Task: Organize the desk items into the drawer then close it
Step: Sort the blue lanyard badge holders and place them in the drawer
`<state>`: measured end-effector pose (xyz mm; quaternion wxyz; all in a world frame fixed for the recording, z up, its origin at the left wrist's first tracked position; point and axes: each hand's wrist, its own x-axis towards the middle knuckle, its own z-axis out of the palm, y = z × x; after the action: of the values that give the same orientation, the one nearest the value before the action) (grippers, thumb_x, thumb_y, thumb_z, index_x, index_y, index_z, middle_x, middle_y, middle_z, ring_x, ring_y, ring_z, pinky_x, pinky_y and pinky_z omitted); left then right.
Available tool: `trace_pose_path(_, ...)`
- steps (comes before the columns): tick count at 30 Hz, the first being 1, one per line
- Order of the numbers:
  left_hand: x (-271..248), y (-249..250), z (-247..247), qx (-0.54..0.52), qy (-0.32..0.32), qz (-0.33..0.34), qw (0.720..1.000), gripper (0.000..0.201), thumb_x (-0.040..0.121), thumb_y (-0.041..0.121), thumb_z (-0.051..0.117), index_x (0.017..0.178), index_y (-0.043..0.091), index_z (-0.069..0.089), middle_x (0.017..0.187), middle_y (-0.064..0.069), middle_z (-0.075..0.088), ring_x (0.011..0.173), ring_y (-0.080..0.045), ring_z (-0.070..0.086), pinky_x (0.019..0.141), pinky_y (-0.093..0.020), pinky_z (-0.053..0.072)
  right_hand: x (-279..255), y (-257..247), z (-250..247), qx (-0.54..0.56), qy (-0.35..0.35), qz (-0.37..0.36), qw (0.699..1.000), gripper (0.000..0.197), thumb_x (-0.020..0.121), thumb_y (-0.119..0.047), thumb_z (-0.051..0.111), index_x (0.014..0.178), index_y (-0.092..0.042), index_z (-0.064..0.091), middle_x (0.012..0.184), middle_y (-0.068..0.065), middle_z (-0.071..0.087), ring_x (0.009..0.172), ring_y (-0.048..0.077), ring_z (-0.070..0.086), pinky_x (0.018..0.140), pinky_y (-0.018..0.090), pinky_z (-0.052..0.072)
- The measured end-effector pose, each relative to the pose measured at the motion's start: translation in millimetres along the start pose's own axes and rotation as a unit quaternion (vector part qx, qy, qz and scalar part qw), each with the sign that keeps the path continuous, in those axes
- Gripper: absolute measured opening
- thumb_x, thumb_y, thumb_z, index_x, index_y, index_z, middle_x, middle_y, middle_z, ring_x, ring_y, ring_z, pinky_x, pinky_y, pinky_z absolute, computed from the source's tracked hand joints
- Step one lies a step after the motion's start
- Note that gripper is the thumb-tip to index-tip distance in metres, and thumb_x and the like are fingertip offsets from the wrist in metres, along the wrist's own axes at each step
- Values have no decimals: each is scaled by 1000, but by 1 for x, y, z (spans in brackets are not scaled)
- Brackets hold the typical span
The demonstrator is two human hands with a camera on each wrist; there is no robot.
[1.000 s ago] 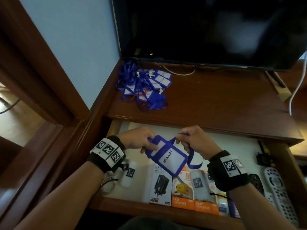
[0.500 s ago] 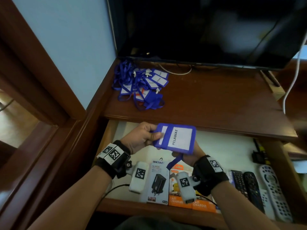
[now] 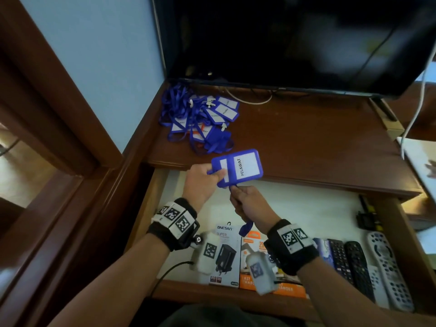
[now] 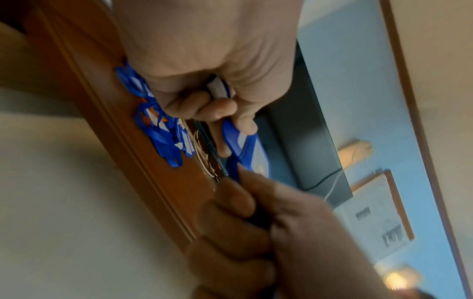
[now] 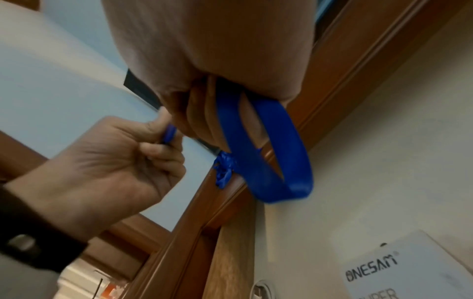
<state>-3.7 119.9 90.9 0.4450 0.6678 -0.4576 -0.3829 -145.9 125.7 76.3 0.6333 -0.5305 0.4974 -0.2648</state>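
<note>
Drawer front rail: brown wooden edge of the open drawer [image 3: 236, 300], nearest the person, with the pale drawer floor behind it.
Charger boxes: a white ONESAM box picturing a black plug [image 3: 225, 256] and an orange-and-white charger box [image 3: 250, 263] lie flat side by side at the drawer's front.
Remotes: two black remote controls [image 3: 351, 265] and a grey-white remote control [image 3: 389, 270] lie in a row at the drawer's right front.
Small black device: a dark object [image 3: 366, 219] lies near the drawer's right wall; too small to identify.
Right hand: the right hand [image 3: 252, 205] is above the drawer, fist closed round the blue ribbon lanyard [image 3: 246, 227]; a loop of the ribbon hangs out below the fist [image 5: 268, 157].
Left hand: the left hand [image 3: 200, 179] pinches the left end of the badge holder between thumb and curled fingers [image 4: 217, 109].
Badge holder: a blue plastic card holder with a white insert reading PELAWAT [image 3: 238, 167] is held in the air over the drawer's back edge and the desk's front lip, face up and tilted; the lanyard runs from its lower edge into the right fist.
Desk top: brown polished wooden surface [image 3: 306, 149] above the drawer.
Badge pile: a heap of matching blue card holders and tangled blue lanyards [image 3: 200, 121] lies at the desk's left rear corner, well apart from the held one.
Cables: a white cable [image 3: 250, 97] curls on the desk under the screen; another white cable [image 3: 417, 102] hangs at far right.
Screen: a large black flat monitor [image 3: 283, 43] stands at the desk's back.
Wall: pale blue wall [image 3: 94, 55] left of the screen, framed by brown wooden trim.
</note>
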Motion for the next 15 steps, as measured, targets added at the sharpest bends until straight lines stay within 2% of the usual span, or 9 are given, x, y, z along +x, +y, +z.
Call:
trace_pose_path(2, 0, -3, -2, 94, 16, 21, 995, 16, 86, 20, 69, 71, 13, 66, 66, 5, 65, 63, -10, 57, 62, -27, 45, -3, -5, 3, -33, -12, -1, 999, 44, 99, -17, 45, 56, -16, 38, 47, 0, 29, 36, 11, 20, 37, 20, 17)
trace_pose_path(5, -2, -11, -5, 195, 22, 40, 980, 30, 85, 29, 67, 69, 4, 60, 64, -4, 60, 62, -20, 53, 60, -31, 41, -9, -7, 4, -62, -36, 14, 997, 36, 94, -12, 48, 59, -16, 42, 48, -1, 31, 37, 9, 23, 36, 19, 20)
trace_pose_path(7, -4, -17, -5, 256, 5, 52, 965, 33, 85, 33, 65, 69, 5, 59, 68, -10, 61, 68, -27, 54, 61, -34, 39, -13, -8, 2, -82, -50, 26, 995, 36, 94, -13, 48, 58, -15, 44, 44, -4, 31, 35, 7, 22, 36, 18, 19)
trace_pose_path(11, -14, -29, -5, 411, -113, 105, 899, 23, 88, 34, 56, 81, 13, 62, 87, -10, 68, 85, -30, 59, 67, -32, 37, -15, -14, -10, -130, -60, -6, 990, 38, 97, -21, 52, 61, -8, 52, 44, -2, 29, 37, 9, 21, 40, 21, 17)
trace_pose_path(13, -16, -32, -9, 407, -180, 116, 888, 25, 90, 36, 56, 85, 14, 65, 88, -8, 68, 83, -27, 59, 68, -32, 38, -15, -15, -18, -123, -57, -23, 991, 43, 97, -21, 54, 56, -9, 51, 45, 0, 30, 39, 10, 24, 41, 20, 20)
trace_pose_path(15, -16, -34, -14, 390, -253, 114, 878, 29, 91, 38, 57, 81, 12, 64, 84, -7, 67, 77, -24, 57, 66, -32, 38, -15, -13, -26, -117, -55, -29, 991, 46, 97, -23, 55, 53, -12, 47, 44, -1, 31, 40, 11, 26, 42, 19, 23)
